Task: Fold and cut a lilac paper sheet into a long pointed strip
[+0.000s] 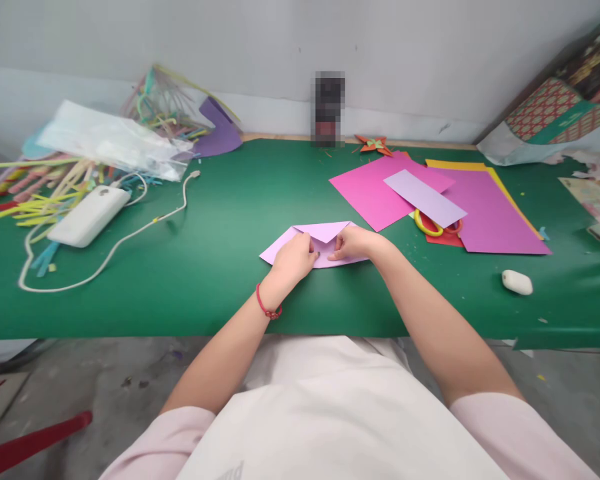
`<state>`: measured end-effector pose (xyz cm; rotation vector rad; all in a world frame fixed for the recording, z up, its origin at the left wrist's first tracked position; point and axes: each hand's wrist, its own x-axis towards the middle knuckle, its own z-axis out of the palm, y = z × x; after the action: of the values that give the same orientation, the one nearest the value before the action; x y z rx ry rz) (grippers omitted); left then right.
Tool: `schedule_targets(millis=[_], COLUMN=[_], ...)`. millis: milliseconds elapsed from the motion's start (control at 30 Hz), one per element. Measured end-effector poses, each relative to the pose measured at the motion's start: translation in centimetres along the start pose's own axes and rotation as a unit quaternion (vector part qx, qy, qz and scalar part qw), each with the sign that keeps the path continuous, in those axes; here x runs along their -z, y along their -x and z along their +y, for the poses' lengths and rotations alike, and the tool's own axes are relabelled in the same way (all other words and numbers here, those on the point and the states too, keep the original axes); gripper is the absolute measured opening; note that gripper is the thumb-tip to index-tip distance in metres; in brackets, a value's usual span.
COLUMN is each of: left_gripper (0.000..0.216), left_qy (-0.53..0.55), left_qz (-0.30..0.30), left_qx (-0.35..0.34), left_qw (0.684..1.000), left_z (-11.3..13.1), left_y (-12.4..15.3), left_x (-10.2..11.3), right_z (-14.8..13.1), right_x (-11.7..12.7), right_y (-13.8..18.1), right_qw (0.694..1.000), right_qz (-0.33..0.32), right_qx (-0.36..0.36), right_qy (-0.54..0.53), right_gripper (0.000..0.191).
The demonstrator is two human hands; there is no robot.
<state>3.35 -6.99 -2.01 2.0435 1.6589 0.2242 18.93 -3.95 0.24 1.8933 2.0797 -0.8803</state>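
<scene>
A light purple sheet of paper (325, 233), partly folded with a triangular flap at its top, lies in the middle of the green table (220, 220). My left hand (294, 259) rests on its left half with fingers curled and pinching the paper. My right hand (354, 242) presses and pinches the right half, its fingertips meeting the left hand's near the centre fold. A red bracelet sits on my left wrist.
Pink and magenta sheets (380, 190) with a lilac strip (425, 198) and yellow-handled scissors (430, 225) lie to the right. A white power bank (87, 215) with cable, a plastic bag (110, 140) and coloured strips sit at the left. A white eraser (517, 282) lies near the right front.
</scene>
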Motion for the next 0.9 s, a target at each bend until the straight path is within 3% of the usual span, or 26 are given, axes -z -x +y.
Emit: schedule_targets(millis=[433,900], left_gripper=[0.008,0.005], left_qy=[0.059,0.02], left_qz=[0.015,-0.001], left_qx=[-0.083,-0.064], left_qw=[0.995,0.998], left_z=[-1.6,-1.0], left_y=[-0.5,-0.5], left_x=[-0.9,-0.4], right_z=[0.3,0.4], right_x=[-0.5,-0.7], right_y=[0.1,0.5], right_qw=[1.0,0.999], right_qz=[0.009,0.02], right_qx=[0.022,0.02], right_qy=[-0.014,-0.016], right_gripper=[0.017,0.014])
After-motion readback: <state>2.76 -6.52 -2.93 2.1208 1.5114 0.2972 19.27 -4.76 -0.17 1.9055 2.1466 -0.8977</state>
